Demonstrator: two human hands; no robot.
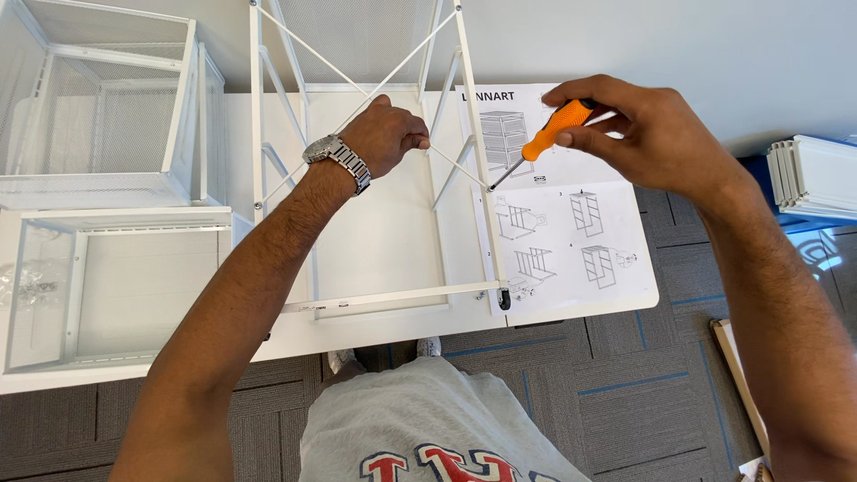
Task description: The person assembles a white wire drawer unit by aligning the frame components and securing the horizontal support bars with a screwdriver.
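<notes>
Right grip: my right hand is closed on the orange handle of the screwdriver, thumb and fingertips clamped around it near its top end.
Screwdriver position: I hold it tilted, handle up and to the right, shaft running down and to the left; its tip meets the right upright of the white metal frame where a diagonal brace rod joins it.
Left grip: my left hand is curled inside the frame, fingers pinched together at the crossing of the thin diagonal rods; I cannot tell what sits between the fingertips.
Left wrist: a metal watch is on it.
Frame position: it lies on the white table, uprights running away from me, a small black foot at its near right corner.
Instruction sheet: flat on the table, just to the right of the frame, partly under my right hand.
Mesh drawers: two white ones at the left of the table, one behind the other, well apart from my hands.
Floor: grey carpet tiles below the table edge.
</notes>
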